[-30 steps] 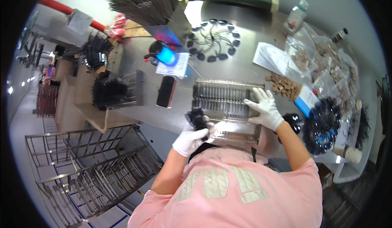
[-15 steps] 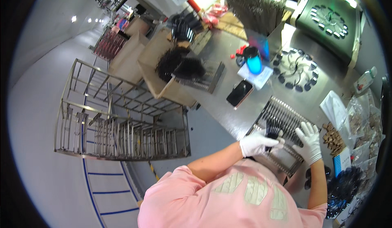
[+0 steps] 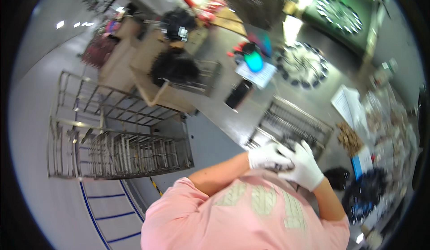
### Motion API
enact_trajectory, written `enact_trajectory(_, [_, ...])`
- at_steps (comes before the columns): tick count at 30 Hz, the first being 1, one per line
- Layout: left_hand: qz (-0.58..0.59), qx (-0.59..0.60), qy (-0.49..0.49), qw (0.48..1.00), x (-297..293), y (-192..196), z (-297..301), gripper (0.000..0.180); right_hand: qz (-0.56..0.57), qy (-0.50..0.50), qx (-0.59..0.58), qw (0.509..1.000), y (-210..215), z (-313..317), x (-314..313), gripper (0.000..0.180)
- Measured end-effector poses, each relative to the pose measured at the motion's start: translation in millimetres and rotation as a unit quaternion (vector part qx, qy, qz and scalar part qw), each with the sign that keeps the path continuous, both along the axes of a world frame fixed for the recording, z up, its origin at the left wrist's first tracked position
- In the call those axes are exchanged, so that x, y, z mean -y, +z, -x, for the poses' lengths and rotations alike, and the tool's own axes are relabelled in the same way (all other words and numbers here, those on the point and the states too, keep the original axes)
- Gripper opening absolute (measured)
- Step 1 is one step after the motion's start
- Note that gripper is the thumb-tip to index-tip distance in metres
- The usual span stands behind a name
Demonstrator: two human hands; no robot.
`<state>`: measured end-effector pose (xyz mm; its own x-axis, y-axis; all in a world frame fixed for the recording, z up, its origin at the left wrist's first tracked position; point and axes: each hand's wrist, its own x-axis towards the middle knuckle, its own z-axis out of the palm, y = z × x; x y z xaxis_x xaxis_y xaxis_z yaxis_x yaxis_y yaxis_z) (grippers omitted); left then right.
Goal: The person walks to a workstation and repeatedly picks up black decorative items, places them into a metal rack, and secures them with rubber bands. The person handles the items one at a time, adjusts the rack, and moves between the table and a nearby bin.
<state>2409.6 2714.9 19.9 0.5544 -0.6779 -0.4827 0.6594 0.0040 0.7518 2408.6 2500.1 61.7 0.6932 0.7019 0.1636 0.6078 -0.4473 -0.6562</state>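
Observation:
Both my white-gloved hands meet over the near side of a slotted metal tray (image 3: 309,115). My left hand (image 3: 270,157) is closed round a bunch of dark, thin-stemmed pieces (image 3: 291,142), partly hidden by the gloves. My right hand (image 3: 302,167) presses against the left one with its fingers curled in. What its fingertips grip is hidden and blurred. Rows of dark thin pieces lie across the tray's slots beyond my hands.
A phone (image 3: 239,94), a blue cup (image 3: 254,61) and a ring of dark oval-ended pieces (image 3: 302,65) lie beyond the tray. Brown blocks (image 3: 349,138), a dark pile (image 3: 365,196) and plastic bags (image 3: 380,120) are at right. A metal rack cart (image 3: 121,147) stands left.
My right hand has moved left from the tray's right side, its spread fingers curling in against my left hand. The whole view has shifted and blurred.

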Motion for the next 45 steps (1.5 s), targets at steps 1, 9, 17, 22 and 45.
enact_trajectory(1, [-0.032, 0.046, -0.003, 0.998, 4.1, 1.5, -1.9, 0.021, -0.003, -0.015, -0.023, 1.000, -5.6, 1.7, 2.7, 0.066])
enact_trajectory(9, [0.198, -0.163, 0.079, 0.963, 41.0, -0.8, 9.1, 0.054, -0.163, -0.113, 0.015, 0.980, -46.5, 28.3, 26.8, 0.044])
enact_trajectory(17, [-0.159, 0.145, 0.063, 0.975, 27.7, -8.2, -26.0, 0.040, -0.473, -0.341, -0.262, 0.769, -73.2, 19.1, 77.7, 0.042])
enact_trajectory(22, [-0.413, 0.723, -0.114, 0.542, -13.0, -16.6, -118.4, 0.055, -0.166, -0.398, -0.143, 0.891, -121.8, -9.2, 93.5, 0.040])
enact_trajectory(45, [-0.274, 0.662, -0.199, 0.669, 44.4, -23.7, -137.4, 0.074, -0.080, -0.321, -0.052, 0.942, -118.6, -29.9, 83.0, 0.046])
